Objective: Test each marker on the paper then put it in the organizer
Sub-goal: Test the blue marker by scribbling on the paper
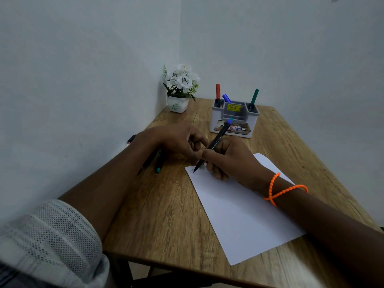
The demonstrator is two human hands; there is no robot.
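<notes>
My right hand [230, 161] grips a black marker [216, 140] with a blue end, its tip touching the far left corner of the white paper [239, 215], where a faint scribble shows. My left hand [174, 138] rests on the table just left of that corner with its fingers curled; whether it holds anything is hidden. Under its wrist lie two dark markers [158, 164], one with a teal end. The grey organizer [216, 119] stands behind the hands and holds a red marker [218, 90], a blue marker [226, 98] and a green marker [254, 97].
A white pot of white flowers [178, 103] stands in the far left corner of the wooden table [162, 215]. Another dark marker [131, 139] lies at the table's left edge against the wall. Walls close in at the left and the back.
</notes>
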